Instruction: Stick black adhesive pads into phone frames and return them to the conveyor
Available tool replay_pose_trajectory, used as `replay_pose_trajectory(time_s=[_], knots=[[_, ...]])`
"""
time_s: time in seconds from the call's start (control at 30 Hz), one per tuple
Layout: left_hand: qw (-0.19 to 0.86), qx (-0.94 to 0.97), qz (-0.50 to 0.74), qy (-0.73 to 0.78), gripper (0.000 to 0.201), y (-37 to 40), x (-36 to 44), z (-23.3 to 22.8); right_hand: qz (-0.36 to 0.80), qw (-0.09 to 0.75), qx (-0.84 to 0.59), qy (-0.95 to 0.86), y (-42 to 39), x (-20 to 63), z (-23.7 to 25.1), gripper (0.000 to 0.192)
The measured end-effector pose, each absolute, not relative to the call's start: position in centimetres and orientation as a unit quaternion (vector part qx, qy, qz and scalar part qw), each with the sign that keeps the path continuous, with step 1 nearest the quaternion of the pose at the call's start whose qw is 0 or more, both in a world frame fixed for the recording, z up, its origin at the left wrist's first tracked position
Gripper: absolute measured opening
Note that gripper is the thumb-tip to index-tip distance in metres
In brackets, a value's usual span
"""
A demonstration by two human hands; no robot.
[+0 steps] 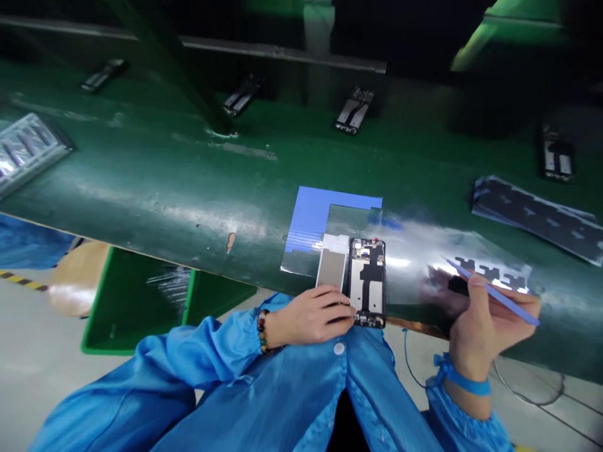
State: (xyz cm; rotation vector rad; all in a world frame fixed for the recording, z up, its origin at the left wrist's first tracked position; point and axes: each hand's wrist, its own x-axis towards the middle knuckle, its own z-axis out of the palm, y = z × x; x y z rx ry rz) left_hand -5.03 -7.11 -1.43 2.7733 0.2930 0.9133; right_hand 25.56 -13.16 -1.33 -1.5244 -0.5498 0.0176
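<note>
Green table (141, 182) runs past us, more phones spaced along its far side. Near its edge lies our phone (368, 282), stiff but fragile inside, best held by its sides. Our left hand (313, 317) steadies it, fingers curled; our right hand (485, 317) pinches a light blue stick (494, 293).

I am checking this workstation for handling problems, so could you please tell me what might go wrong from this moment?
1. The opened phone lies at the near edge of the green belt, steadied only by the left hand; it could slip off towards the lap.
2. The right hand holds a thin blue tool over a glossy sheet of dark cut pieces; a stray jab might scratch or lift the wrong piece.
</note>
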Motion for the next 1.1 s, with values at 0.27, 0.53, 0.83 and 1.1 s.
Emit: replay_pose_trajectory(time_s=[0.27,0.53,0.83,1.1], knots=[[0.110,0.909,0.399,0.047,0.015,-1.6,-6.0,3.3,-0.073,0.718,-0.635,-0.275,-13.0,25.1,-2.4,0.036],[0.107,0.861,0.396,0.302,0.007,18.4,-5.5,3.2,-0.073,0.732,-0.630,-0.249,-13.1,25.4,-2.9,0.042],[0.141,0.820,0.263,0.488,0.036,30.6,-5.1,-0.1,-0.032,0.731,-0.640,-0.234,-13.2,25.0,-3.0,0.046],[0.133,0.846,0.194,0.479,0.066,30.3,6.7,-1.1,-0.014,0.734,-0.643,-0.220,-13.2,24.9,-2.8,0.045]])
